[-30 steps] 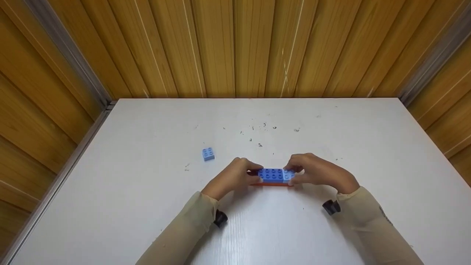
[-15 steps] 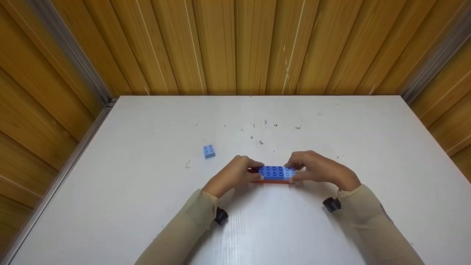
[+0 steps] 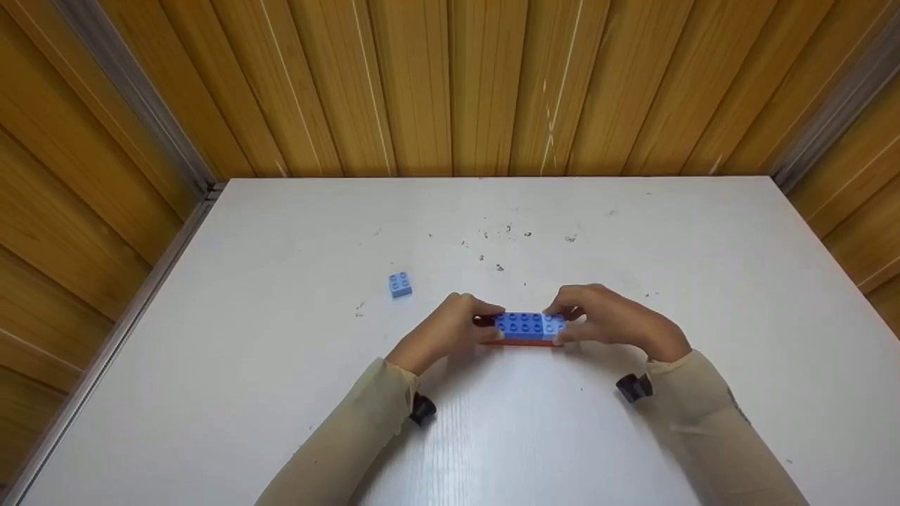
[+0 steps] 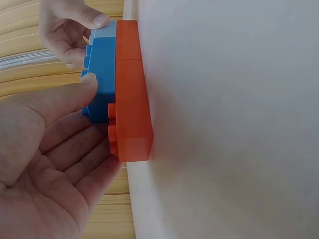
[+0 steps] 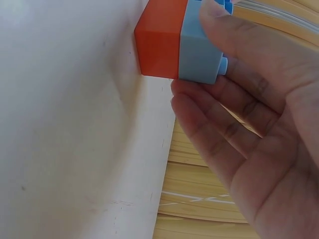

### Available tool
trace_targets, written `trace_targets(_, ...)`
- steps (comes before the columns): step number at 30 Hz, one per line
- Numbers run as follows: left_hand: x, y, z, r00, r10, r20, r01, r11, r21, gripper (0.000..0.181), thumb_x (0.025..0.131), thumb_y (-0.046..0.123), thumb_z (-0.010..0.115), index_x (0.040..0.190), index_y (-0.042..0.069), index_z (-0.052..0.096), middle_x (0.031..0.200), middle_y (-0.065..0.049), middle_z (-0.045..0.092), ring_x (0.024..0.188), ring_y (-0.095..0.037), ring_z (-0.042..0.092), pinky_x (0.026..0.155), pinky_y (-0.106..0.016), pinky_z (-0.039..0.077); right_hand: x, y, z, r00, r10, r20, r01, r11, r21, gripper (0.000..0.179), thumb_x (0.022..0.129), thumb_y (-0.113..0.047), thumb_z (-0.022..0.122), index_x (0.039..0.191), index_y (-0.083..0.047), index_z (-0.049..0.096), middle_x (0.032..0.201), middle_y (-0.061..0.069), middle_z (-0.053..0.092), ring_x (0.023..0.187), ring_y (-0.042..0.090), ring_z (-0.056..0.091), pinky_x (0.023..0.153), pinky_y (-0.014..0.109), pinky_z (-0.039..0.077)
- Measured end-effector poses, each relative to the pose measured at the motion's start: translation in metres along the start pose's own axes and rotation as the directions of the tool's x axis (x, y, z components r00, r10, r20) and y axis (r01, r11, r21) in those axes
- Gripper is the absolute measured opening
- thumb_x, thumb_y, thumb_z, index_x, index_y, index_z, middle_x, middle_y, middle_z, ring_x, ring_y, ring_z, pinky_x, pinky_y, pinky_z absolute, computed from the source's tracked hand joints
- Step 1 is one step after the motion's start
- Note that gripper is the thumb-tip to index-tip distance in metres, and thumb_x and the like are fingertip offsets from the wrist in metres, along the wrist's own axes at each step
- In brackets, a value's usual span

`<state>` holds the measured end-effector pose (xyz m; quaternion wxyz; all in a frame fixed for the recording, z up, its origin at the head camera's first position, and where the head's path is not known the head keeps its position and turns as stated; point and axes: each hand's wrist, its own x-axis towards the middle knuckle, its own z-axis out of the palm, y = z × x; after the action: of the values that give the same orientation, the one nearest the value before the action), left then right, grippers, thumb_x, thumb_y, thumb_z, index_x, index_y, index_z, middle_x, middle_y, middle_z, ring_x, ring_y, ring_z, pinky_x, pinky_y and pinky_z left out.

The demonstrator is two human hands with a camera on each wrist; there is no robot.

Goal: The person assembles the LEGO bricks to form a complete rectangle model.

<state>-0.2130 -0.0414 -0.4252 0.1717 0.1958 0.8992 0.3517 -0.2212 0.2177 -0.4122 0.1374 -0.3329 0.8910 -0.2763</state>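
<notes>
A dark blue toy brick (image 3: 520, 325) and a light blue toy brick (image 3: 552, 327) sit end to end on a red brick layer (image 4: 132, 94), studs up. A seam shows in the red layer, and some of its studs are bare at the left end. My left hand (image 3: 443, 332) pinches the dark blue brick between thumb and fingers, as the left wrist view shows. At the other end my right hand (image 3: 610, 320) grips the light blue brick, thumb on its near face and fingers behind. The red layer rests on the white table (image 3: 281, 316).
One loose light blue brick (image 3: 400, 284) with several studs lies farther back, left of my hands. Dark marks dot the table's middle. Yellow wood-grain panels (image 3: 478, 91) rise behind the back edge and at both sides.
The head view has tilted down a little, so the table and bricks appear slightly higher. Both hands keep the same hold on the bricks.
</notes>
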Motion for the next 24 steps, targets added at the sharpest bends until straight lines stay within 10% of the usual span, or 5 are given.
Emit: trace_targets(24,-0.0026,-0.0034,0.0025,0.998,0.062,0.012,-0.063,0.998,0.029,0.043,0.090,0.016,0.067,0.132,0.011,0.059,0.127,-0.004,0.064,0.101,-0.010,0.058,0.094,-0.026,0.049,-0.0017,-0.0002,0.0015,1.000,0.023,-0.011,-0.023,0.999,0.025,0.030,0.082,-0.016,0.076,0.108,-0.005,0.064,0.107,0.011,0.068,0.100,0.029,0.065,0.089,0.046,0.053)
